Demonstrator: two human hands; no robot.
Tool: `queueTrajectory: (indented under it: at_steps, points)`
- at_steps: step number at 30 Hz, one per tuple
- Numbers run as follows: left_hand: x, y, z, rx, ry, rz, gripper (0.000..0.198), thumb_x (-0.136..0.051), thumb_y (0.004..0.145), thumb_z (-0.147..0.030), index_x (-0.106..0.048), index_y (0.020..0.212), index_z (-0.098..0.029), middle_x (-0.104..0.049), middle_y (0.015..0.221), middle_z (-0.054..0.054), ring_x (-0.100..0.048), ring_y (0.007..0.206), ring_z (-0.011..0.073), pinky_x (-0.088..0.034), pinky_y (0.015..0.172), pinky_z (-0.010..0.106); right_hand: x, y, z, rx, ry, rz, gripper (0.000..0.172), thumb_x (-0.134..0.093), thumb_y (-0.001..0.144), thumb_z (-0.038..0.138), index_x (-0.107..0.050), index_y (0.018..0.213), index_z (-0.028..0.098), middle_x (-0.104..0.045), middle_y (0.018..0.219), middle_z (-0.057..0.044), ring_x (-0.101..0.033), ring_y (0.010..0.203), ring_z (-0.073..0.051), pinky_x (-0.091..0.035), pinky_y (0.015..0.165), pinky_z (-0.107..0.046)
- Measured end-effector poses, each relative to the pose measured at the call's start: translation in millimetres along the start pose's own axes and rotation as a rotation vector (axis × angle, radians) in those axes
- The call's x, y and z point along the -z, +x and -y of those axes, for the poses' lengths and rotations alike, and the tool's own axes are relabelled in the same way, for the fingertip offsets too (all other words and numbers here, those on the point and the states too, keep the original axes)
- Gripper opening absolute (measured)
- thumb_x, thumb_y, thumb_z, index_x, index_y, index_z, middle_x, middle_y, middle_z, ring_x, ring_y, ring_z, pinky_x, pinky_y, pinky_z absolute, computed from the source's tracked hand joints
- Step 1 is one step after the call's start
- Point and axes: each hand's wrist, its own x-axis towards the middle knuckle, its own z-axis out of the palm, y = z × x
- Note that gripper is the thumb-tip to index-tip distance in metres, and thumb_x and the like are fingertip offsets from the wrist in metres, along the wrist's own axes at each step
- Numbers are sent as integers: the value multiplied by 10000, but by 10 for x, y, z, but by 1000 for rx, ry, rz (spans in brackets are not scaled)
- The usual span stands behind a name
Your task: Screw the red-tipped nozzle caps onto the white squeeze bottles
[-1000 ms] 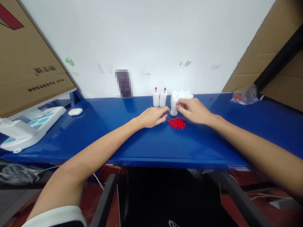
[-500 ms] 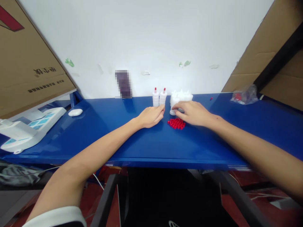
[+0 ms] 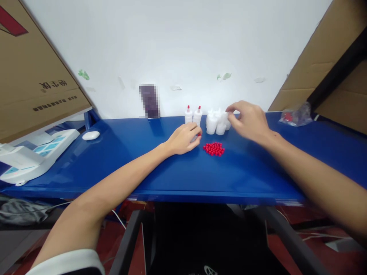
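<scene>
Low over the blue table, my left hand [image 3: 185, 139] has its fingers curled round a small, mostly hidden pale bottle [image 3: 195, 138]; a red tip shows by the fingertips. Just behind it stand two white squeeze bottles [image 3: 188, 115] with red-capped nozzles, upright side by side. My right hand [image 3: 249, 119] is at the right side of a tight group of white bottles [image 3: 211, 125], thumb and forefinger closed on the upper part of one bottle [image 3: 224, 117]. Between the hands, nearer the front edge, lies a pile of small red caps [image 3: 214, 149].
A clear plastic bag [image 3: 296, 115] with red bits lies at the right back. At left are a white power strip [image 3: 47, 151], a white earbud case [image 3: 91, 135] and a cardboard box [image 3: 43, 65]. The white wall [image 3: 183, 49] borders the table's back.
My right hand has moved from beside the red caps back and right to the white bottles. My left fingers have loosened a little, uncovering a red tip.
</scene>
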Motion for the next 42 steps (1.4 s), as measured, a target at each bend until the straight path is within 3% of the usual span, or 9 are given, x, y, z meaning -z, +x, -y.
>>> queueTrajectory:
  at_steps: [5, 15, 21, 24, 27, 31, 35, 38, 42]
  points:
    - [-8, -5, 4, 12, -20, -2, 209, -441, 983, -266, -628, 974, -175, -685, 949, 90, -610, 865, 214, -499, 817, 352, -65, 15, -144, -17, -10, 75, 308, -499, 907, 264, -769, 1043, 206, -773, 1072, -120, -679, 900, -300, -478, 778, -436]
    - [-39, -19, 14, 25, -63, -8, 232, -452, 989, -292, -652, 1003, -174, -725, 913, 71, -645, 813, 194, -505, 786, 341, -136, -11, -137, 3, 17, 123, 353, -488, 935, 266, -782, 1120, 206, -781, 1081, -121, -684, 881, -296, -481, 762, -435]
    - [-45, -22, 29, 2, -151, -19, 218, -477, 1015, -277, -668, 1056, -179, -764, 971, 61, -705, 869, 179, -537, 807, 319, -68, -18, -9, -102, 66, 5, 266, -609, 897, 397, -789, 1040, 266, -805, 956, -79, -711, 810, -304, -506, 761, -459]
    - [-26, -12, 0, 0, -198, -84, 239, -470, 1056, -282, -677, 1110, -174, -782, 1039, 83, -735, 930, 181, -569, 836, 322, -28, -53, 94, -166, 111, -80, 273, -684, 832, 439, -778, 1011, 255, -793, 838, -67, -711, 734, -293, -523, 758, -459]
    - [-14, -4, -44, 0, -234, -180, 248, -472, 1076, -276, -681, 1154, -167, -785, 1117, 103, -749, 996, 178, -594, 870, 324, -41, -109, 180, -49, 193, -16, 338, -649, 850, 428, -757, 1085, 210, -798, 930, -79, -691, 675, -248, -527, 748, -432]
    - [-31, 3, -81, -28, -253, -282, 254, -485, 1092, -305, -687, 1159, -166, -789, 1126, 103, -754, 1004, 167, -606, 872, 315, -139, -173, 297, 240, 312, 229, 358, -599, 909, 387, -701, 1195, 198, -773, 1164, -101, -650, 693, -192, -520, 743, -380]
    - [-57, 23, -84, -3, -241, -365, 277, -483, 1103, -376, -674, 1105, -175, -790, 1016, 73, -746, 883, 149, -585, 787, 277, -202, -193, 379, 232, 325, 228, 238, -589, 928, 368, -683, 1062, 195, -759, 961, -76, -619, 680, -183, -475, 679, -342]
    - [-65, 32, -77, -2, -154, -344, 338, -397, 1123, -401, -637, 1073, -168, -764, 956, 73, -722, 843, 162, -554, 746, 283, -193, -197, 393, 213, 331, 218, 218, -608, 930, 380, -672, 1021, 193, -714, 837, -44, -579, 614, -166, -440, 637, -335]
    - [-58, 27, -67, -54, -12, -209, 435, -235, 1134, -390, -598, 1045, -168, -732, 947, 97, -687, 848, 191, -522, 730, 313, -184, -204, 389, 295, 342, 235, 172, -574, 942, 316, -669, 1019, 194, -690, 813, -35, -568, 649, -170, -429, 644, -330]
